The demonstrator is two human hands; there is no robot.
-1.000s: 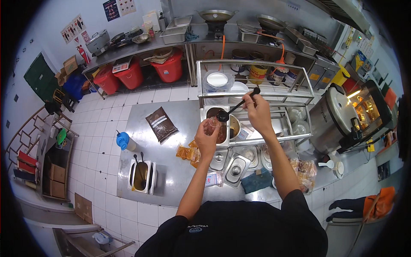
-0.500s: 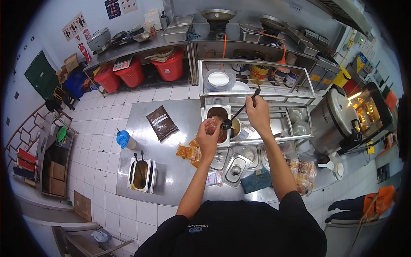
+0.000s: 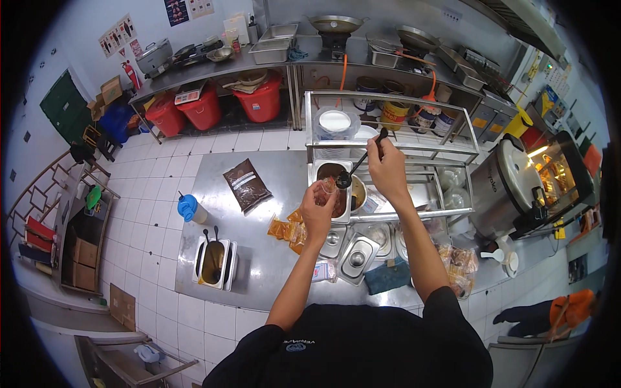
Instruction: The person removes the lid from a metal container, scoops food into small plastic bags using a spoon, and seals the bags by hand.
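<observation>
My right hand (image 3: 388, 169) is closed round the upper handle of a black ladle (image 3: 356, 167). The ladle's dark bowl (image 3: 343, 180) hangs tilted, close beside a small clear plastic cup (image 3: 328, 186). That cup sits in the fingers of my left hand (image 3: 317, 212), over a deep steel food pan (image 3: 315, 172) of reddish-brown sauce. What the cup contains is too small to make out. A round pot (image 3: 359, 194) stands just right of the pan, partly hidden. Orange sauce packets (image 3: 284, 229) lie left of my left wrist.
A steel rack (image 3: 388, 150) rises behind my hands. On the table (image 3: 213, 171) are a dark sealed pouch (image 3: 247, 185), a blue-lidded bottle (image 3: 190, 209), a pan with ladles (image 3: 212, 264), steel lids (image 3: 356, 258) and a folded cloth (image 3: 387, 278). A large cooker (image 3: 501, 178) stands right.
The ladle's bowl has risen slightly and moved off the cup's rim a little. My left hand still holds the cup over the pan. The view has shifted slightly.
</observation>
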